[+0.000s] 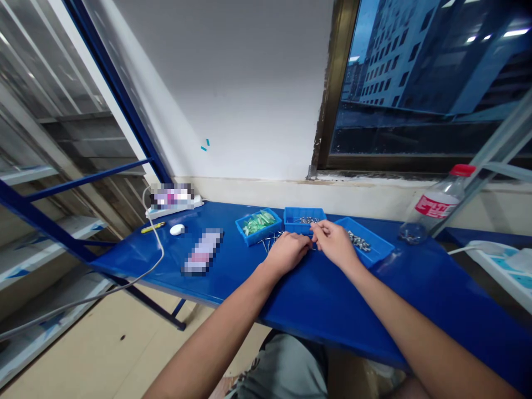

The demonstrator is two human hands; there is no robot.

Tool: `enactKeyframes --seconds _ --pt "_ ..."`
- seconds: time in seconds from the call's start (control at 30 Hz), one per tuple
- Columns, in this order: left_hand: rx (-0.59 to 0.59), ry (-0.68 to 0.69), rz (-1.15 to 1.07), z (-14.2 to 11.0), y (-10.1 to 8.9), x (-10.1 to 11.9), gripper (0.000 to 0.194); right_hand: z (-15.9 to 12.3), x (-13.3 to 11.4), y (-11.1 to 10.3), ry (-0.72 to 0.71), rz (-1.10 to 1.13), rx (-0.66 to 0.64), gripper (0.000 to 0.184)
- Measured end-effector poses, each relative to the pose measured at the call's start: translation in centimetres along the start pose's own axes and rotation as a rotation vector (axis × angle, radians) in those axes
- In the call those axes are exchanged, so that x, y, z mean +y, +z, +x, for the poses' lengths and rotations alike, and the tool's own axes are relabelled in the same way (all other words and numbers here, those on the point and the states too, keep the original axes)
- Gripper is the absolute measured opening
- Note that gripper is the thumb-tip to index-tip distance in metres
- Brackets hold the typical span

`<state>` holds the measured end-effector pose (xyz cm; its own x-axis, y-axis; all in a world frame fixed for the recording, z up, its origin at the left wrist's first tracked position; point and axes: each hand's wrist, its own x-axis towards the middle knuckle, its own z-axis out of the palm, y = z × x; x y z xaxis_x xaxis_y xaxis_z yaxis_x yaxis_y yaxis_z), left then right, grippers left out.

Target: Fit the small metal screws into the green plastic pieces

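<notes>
My left hand [290,252] rests low over the blue table [233,252], its fingers curled together. My right hand [333,239] is closed in a pinch close beside it; whatever sits between the fingertips is too small to make out. Thin metal pins [270,240] lie on the table at the far side of my left hand. Around the hands stand three blue bins: one with green pieces [258,223] on the left, a middle bin [305,211] with small metal parts, and a right bin [381,250] with more metal parts, partly hidden by my right hand.
A plastic bottle [436,206] with a red cap stands at the right. On the left lie a blurred-out flat object [203,252], a white oval item [177,229], a yellow cutter [153,227] and a cable [160,249]. A white wall and a window border the back.
</notes>
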<state>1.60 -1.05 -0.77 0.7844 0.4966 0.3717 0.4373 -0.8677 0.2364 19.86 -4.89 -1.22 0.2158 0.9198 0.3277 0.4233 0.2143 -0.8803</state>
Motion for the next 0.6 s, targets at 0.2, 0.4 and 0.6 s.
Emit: enactKeyframes --seconds 0.2,0.4,0.6 --pt "0.12 -0.104 -0.284 -0.31 0.17 -0.21 0.016 -0.57 -0.9 -0.43 -0.16 -0.141 0.103 0.031" --pt "0.359 -0.221 -0.54 -0.03 -0.49 0.07 0.012 -0.57 -0.71 -0.21 -0.205 -0.138 0.01 0.02" --pt "0.358 -0.246 -0.587 -0.06 -0.27 -0.24 0.016 -0.61 -0.1 0.5 -0.018 0.151 -0.065 0.028"
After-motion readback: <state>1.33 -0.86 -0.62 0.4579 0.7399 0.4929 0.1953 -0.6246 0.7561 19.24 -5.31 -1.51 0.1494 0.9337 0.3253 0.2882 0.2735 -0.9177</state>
